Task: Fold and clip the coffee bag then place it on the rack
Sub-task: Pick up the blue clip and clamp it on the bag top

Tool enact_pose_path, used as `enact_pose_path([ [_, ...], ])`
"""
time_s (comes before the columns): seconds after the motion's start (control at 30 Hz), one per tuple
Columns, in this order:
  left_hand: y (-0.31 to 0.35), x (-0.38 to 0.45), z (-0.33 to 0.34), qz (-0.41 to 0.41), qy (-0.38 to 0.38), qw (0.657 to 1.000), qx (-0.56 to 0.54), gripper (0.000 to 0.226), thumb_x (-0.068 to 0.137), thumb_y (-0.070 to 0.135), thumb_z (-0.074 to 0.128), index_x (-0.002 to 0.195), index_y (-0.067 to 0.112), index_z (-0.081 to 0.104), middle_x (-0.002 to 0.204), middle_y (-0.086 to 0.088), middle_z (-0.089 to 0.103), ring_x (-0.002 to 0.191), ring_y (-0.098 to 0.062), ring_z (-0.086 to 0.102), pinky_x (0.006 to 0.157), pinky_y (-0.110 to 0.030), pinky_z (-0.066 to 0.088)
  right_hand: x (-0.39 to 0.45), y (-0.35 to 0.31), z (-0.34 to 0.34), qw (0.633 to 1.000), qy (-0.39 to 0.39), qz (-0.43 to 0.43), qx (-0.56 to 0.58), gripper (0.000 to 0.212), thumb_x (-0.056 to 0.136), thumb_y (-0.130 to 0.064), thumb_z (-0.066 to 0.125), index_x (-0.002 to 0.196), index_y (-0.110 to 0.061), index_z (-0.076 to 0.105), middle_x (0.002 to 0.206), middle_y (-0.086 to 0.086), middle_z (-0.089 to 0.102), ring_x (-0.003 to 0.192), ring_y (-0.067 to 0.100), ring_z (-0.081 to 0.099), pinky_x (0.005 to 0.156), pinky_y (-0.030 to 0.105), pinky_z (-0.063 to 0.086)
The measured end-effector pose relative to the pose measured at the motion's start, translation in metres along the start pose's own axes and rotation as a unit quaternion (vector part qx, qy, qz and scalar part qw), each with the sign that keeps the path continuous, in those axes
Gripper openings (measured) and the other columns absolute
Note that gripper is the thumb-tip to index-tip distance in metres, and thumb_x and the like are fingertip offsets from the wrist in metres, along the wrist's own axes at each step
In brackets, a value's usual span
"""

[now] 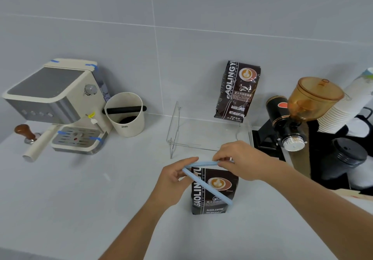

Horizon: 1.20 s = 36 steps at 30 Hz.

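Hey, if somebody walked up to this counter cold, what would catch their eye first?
Front and centre, two hands work an open light-blue clip over the top of a dark coffee bag. Behind them a matching bag stands on a clear rack against the wall, with a cream espresso machine far left.

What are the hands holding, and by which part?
A blue clip, open in a V: left hand at its hinge end, right hand on the upper arm over the bag top.

Dark brown foil coffee bag on the counter [214, 191]: "GAOLIN…", "BAKED.COFFEE", "NET.WEIGHT" partly legible. Matching dark bag atop the clear acrylic rack [238, 92]: "AOLINGY", "BAKED.COFFEE", "NET.WEIGHT:454g".
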<state>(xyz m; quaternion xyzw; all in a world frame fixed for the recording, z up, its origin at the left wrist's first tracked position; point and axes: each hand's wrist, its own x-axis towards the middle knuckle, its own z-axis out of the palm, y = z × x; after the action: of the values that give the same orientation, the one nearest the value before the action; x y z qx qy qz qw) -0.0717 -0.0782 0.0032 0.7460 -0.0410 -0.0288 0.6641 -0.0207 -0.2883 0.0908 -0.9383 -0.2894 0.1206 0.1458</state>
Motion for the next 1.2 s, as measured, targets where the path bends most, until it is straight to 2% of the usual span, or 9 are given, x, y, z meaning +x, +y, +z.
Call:
enact_pose_path([
  [0.13,-0.007,-0.002,0.002,-0.016,0.012,0.999,-0.044,0.063,0.081,-0.017,0.061,0.095,0.043,0.075,0.103,-0.007,0.07,0.099,-0.031,0.067,0.089,-0.044,0.056,-0.003,0.0,0.003,0.999,-0.011,0.029,0.042,0.018,0.091,-0.025,0.058,0.104,-0.026,0.071,0.095,-0.002,0.073,0.084,0.014,0.064,0.081,0.036,0.055],
  [0.27,-0.009,-0.001,0.006,-0.014,0.031,0.998,-0.058,0.063,0.08,-0.018,0.062,0.087,0.042,0.076,0.09,0.005,0.073,0.087,-0.019,0.069,0.075,-0.025,0.058,-0.012,0.001,0.0,0.992,-0.024,0.069,0.103,0.024,0.092,-0.041,0.054,0.104,-0.028,0.069,0.099,-0.007,0.073,0.089,0.008,0.065,0.083,0.036,0.057],
  [0.4,-0.008,-0.001,0.009,0.001,0.035,0.998,-0.048,0.068,0.079,-0.021,0.061,0.087,0.044,0.076,0.091,0.016,0.076,0.084,-0.01,0.07,0.076,-0.018,0.055,-0.03,0.007,-0.002,0.987,-0.057,0.118,0.099,0.065,0.07,-0.069,0.063,0.128,-0.039,0.051,0.117,-0.015,0.06,0.099,0.005,0.057,0.083,0.022,0.051],
  [0.47,-0.009,-0.002,0.01,0.007,0.041,0.998,-0.037,0.065,0.079,-0.02,0.061,0.088,0.043,0.076,0.09,0.018,0.075,0.085,-0.008,0.069,0.076,-0.018,0.054,-0.041,0.008,0.002,0.982,-0.063,0.129,0.12,0.079,0.066,-0.061,0.073,0.135,-0.041,0.041,0.119,-0.022,0.046,0.098,0.0,0.051,0.074,0.009,0.041],
  [0.57,-0.009,-0.003,0.012,0.012,0.045,0.999,-0.02,0.055,0.08,-0.017,0.062,0.093,0.035,0.073,0.089,0.021,0.074,0.085,-0.007,0.068,0.075,-0.018,0.055,-0.054,0.009,0.013,0.978,-0.044,0.139,0.149,0.088,0.063,-0.054,0.08,0.138,-0.04,0.036,0.12,-0.025,0.038,0.108,0.002,0.046,0.069,0.005,0.037],
  [0.73,-0.01,-0.005,0.014,0.019,0.04,0.999,0.026,0.048,0.079,-0.007,0.07,0.101,0.035,0.07,0.098,0.007,0.073,0.095,-0.015,0.068,0.086,-0.03,0.057,-0.063,0.017,0.022,0.979,0.045,0.119,0.159,0.072,0.07,-0.044,0.079,0.134,-0.032,0.048,0.12,-0.018,0.052,0.109,0.006,0.055,0.097,0.029,0.052],
  [0.9,-0.003,-0.006,0.014,0.059,0.003,0.991,0.117,0.044,0.075,0.011,0.079,0.106,0.038,0.066,0.099,0.004,0.07,0.095,-0.012,0.063,0.085,-0.02,0.053,-0.067,0.021,0.027,0.976,0.105,0.109,0.159,0.057,0.073,-0.038,0.078,0.125,-0.026,0.059,0.116,-0.008,0.063,0.099,0.01,0.064,0.091,0.029,0.055],
  [1.07,0.02,0.003,0.011,0.09,-0.077,0.965,0.235,0.038,0.08,0.03,0.075,0.116,0.025,0.067,0.102,0.01,0.07,0.094,-0.004,0.061,0.082,-0.013,0.046,-0.069,0.019,0.029,0.975,0.138,0.099,0.142,0.047,0.075,-0.034,0.077,0.12,-0.024,0.065,0.109,-0.005,0.068,0.09,0.01,0.065,0.086,0.028,0.056],
  [1.2,0.041,0.016,0.013,0.126,-0.135,0.913,0.365,0.038,0.088,0.038,0.063,0.123,0.023,0.063,0.108,0.005,0.071,0.096,-0.013,0.061,0.083,-0.028,0.051,-0.067,0.018,0.03,0.974,0.162,0.094,0.131,0.037,0.077,-0.029,0.076,0.113,-0.02,0.069,0.101,-0.005,0.07,0.084,0.009,0.064,0.08,0.018,0.054],
])
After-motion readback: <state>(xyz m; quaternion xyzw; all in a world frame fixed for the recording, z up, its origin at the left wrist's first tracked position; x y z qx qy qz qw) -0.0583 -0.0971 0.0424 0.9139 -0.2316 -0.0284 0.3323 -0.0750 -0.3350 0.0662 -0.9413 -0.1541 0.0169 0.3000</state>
